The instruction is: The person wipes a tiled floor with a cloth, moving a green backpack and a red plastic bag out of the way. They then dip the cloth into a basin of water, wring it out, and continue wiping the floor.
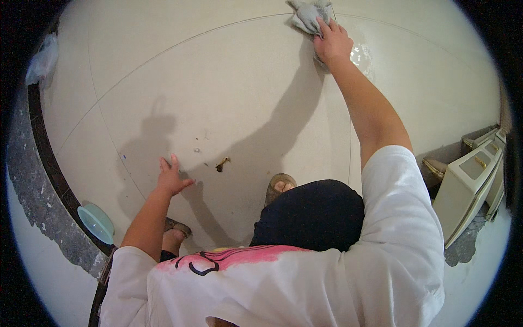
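In the head view, my right hand [334, 43] reaches far out at the top and grips a crumpled grey cloth [309, 17] against the tiled floor [229, 94]. A wet, shiny patch [362, 57] glistens on the tiles just right of that hand. My left hand [171, 178] holds nothing, its fingers spread above the floor in front of my left foot. To the right of the left hand lies a small brown and yellowish scrap [222, 164], with tiny bits of debris [196, 150] around it.
A pale green plastic basin [96, 222] leans against the dark skirting [53, 163] at left. Farther up that edge is a clear plastic bag [42, 61]. Cream cabinet doors or drawers [470, 180] stand at right. My slippered feet [281, 184] are on the floor.
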